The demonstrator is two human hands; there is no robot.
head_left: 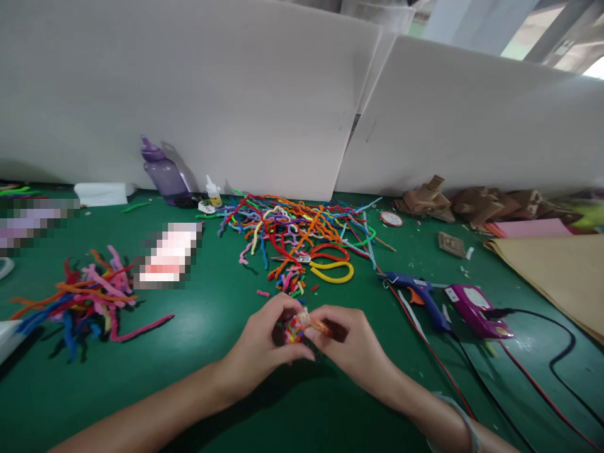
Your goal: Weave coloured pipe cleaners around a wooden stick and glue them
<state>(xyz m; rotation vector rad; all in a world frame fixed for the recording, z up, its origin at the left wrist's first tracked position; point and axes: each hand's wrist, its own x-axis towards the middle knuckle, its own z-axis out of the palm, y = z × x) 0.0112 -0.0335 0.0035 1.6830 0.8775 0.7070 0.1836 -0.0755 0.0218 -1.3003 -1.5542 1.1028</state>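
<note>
Low in the middle of the view, my left hand (262, 336) curls its fingers and thumb around a small multicoloured bundle (293, 329) with red, yellow, blue and pink bits. From the other side my right hand (352, 333) pinches a thin orange-brown strand (321, 325) that meets the bundle's top; the fingers partly hide it. Just beyond the hands lie short cut pieces of pipe cleaner (291, 281). Scissors (333, 272) with one red and one yellow handle loop rest behind them. A large heap of coloured pipe cleaners (292, 220) spreads further back.
Another pipe-cleaner pile (89, 289) lies at left. A purple bottle (165, 173) and a small glue bottle (213, 192) stand near the white partition (189, 94). On the right are a blue glue gun (418, 289), a magenta device (479, 311) with cords, and brown cardboard pieces (427, 200).
</note>
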